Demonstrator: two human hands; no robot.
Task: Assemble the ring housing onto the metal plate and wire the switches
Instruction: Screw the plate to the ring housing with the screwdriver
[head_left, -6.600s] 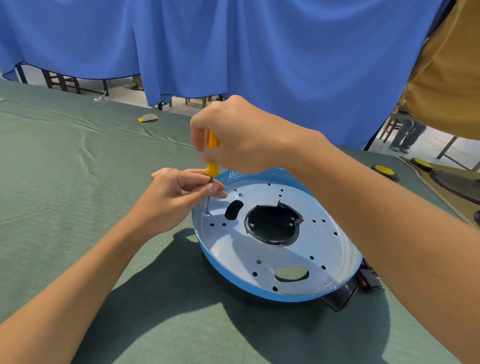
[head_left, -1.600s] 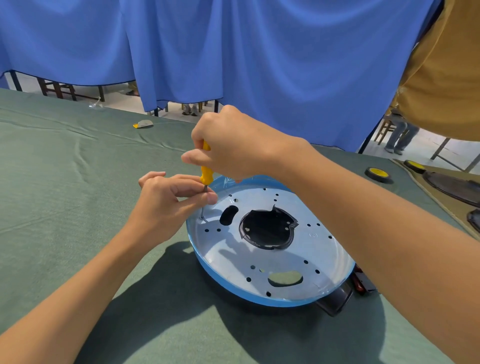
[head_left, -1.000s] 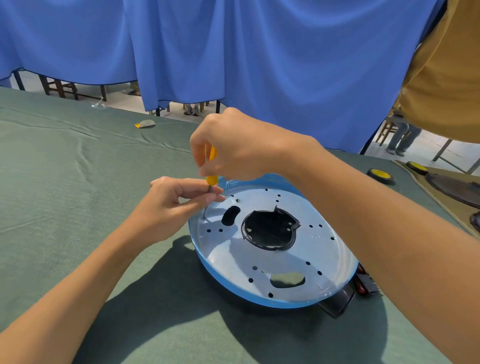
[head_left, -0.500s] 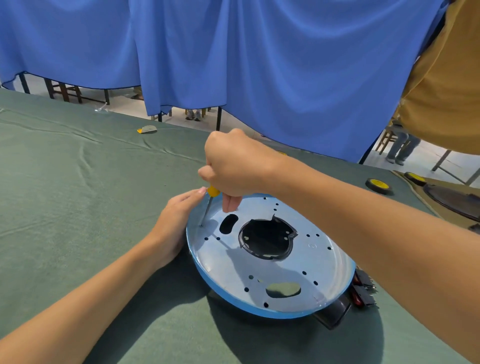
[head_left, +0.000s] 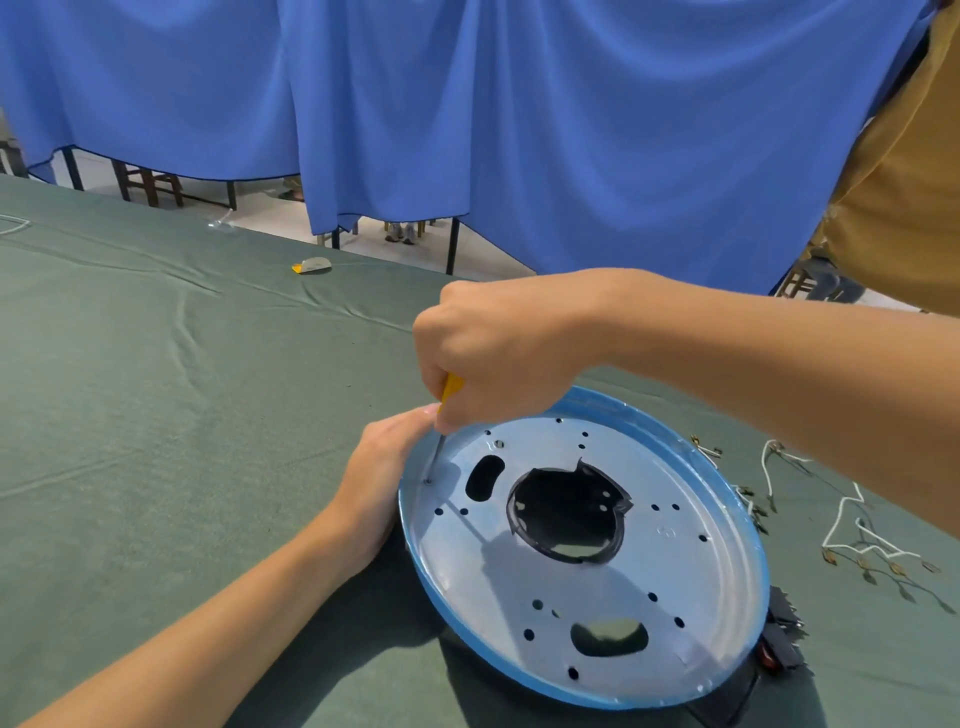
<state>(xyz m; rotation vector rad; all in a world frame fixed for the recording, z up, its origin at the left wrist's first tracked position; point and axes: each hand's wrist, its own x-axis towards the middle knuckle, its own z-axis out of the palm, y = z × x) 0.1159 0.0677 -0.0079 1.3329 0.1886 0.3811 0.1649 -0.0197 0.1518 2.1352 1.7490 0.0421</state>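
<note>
At the plate (head_left: 597, 587) rim, right grip (head_left: 493, 353) clamps the screwdriver (head_left: 451, 387), left grip (head_left: 382, 467) rests open; its tilted tip may slip off.

The metal plate (head_left: 691, 571) lies on the table (head_left: 156, 415), wires (head_left: 852, 519) to its right.

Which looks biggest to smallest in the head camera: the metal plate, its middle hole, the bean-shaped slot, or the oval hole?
1. metal plate
2. middle hole
3. oval hole and bean-shaped slot look close; the oval sits nearer the camera, so I won't rank them.
</note>
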